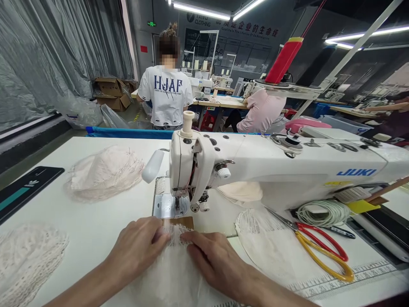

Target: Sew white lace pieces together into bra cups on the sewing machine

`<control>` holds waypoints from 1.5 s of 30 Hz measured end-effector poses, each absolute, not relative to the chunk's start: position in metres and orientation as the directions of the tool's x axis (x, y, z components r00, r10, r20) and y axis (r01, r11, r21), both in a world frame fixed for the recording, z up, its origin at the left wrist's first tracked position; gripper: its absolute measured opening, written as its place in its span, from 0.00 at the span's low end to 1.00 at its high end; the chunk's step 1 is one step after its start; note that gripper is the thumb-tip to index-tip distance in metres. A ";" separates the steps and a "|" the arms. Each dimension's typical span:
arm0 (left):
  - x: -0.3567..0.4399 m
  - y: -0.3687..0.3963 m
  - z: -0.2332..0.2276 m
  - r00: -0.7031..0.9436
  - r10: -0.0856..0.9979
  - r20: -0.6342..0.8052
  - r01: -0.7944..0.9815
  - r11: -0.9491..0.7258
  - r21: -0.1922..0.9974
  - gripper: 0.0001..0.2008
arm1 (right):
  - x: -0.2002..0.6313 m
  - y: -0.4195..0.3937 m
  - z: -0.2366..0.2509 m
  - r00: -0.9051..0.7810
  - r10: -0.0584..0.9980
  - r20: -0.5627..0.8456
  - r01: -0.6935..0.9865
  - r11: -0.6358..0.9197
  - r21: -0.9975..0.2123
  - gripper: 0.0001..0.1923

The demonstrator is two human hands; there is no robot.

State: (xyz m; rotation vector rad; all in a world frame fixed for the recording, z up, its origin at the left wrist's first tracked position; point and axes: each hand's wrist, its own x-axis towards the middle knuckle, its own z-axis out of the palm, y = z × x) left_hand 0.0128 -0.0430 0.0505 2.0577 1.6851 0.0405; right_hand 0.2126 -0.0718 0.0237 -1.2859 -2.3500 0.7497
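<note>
A sheer white lace fabric piece (177, 268) lies in front of the sewing machine's needle plate (166, 206), its lacy edge towards the presser foot (177, 203). My left hand (137, 243) pinches the left side of that edge between thumb and fingers. On the right side, my right hand (217, 258) has its thumb and index finger closed on the same edge. A brown strip (187, 221) shows just beyond my fingertips, on the machine bed. The white sewing machine (255, 160) stands right behind both hands.
Scissors (322, 247) with red and yellow handles rest on pale fabric pieces (268, 238) at right, near coiled cord (323, 212). Fabric piles (104, 172) (28, 260) lie at left. A printed ruler (345, 279) runs along the front right. Co-workers (168, 94) sit beyond.
</note>
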 end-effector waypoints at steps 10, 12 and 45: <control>0.018 -0.042 0.042 0.259 0.942 -0.215 0.942 -0.197 0.272 0.15 | 0.212 -0.066 0.023 -0.535 0.835 0.126 0.628 0.493 -0.602 0.16; 0.019 -0.041 0.042 0.269 0.943 -0.195 0.945 -0.219 0.243 0.15 | 0.211 -0.066 0.023 -0.553 0.824 0.126 0.643 0.518 -0.565 0.16; 0.021 -0.016 0.014 0.558 0.688 0.465 0.727 -0.675 0.126 0.13 | 0.214 -0.031 0.031 -0.653 0.670 0.352 0.718 0.696 0.006 0.08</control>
